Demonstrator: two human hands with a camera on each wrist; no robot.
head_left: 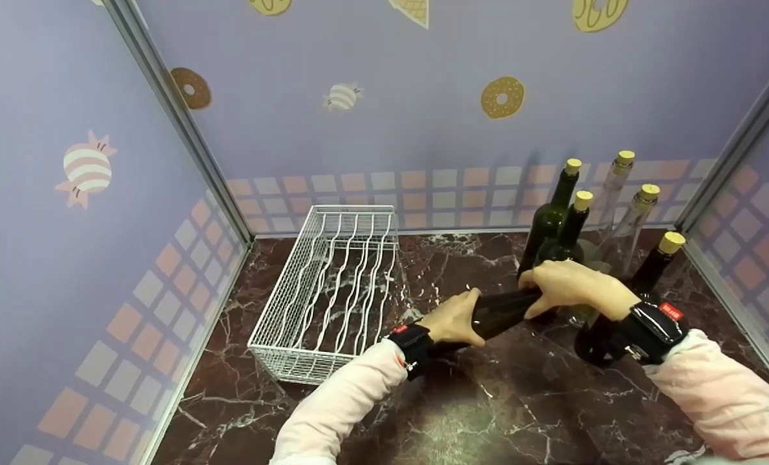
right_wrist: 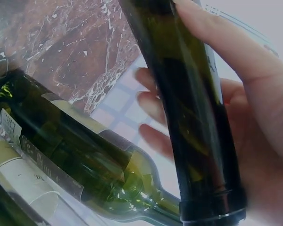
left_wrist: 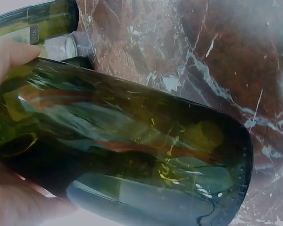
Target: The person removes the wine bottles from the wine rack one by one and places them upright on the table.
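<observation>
Both hands hold a dark green glass wine bottle (head_left: 502, 311) level above the marble counter (head_left: 488, 400); left hand (head_left: 452, 318) fingers curl around its base, right hand (head_left: 568, 284) fingers wrap its neck; likely heavy, slick and breakable, it seems best gripped at both ends; white wire rack (head_left: 333, 290) stands near.

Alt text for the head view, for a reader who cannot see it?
Both hands hold a dark green bottle sideways above a marble table: left hand at its base, right hand nearer its neck. A white wire rack sits left; five corked bottles stand behind.
</observation>
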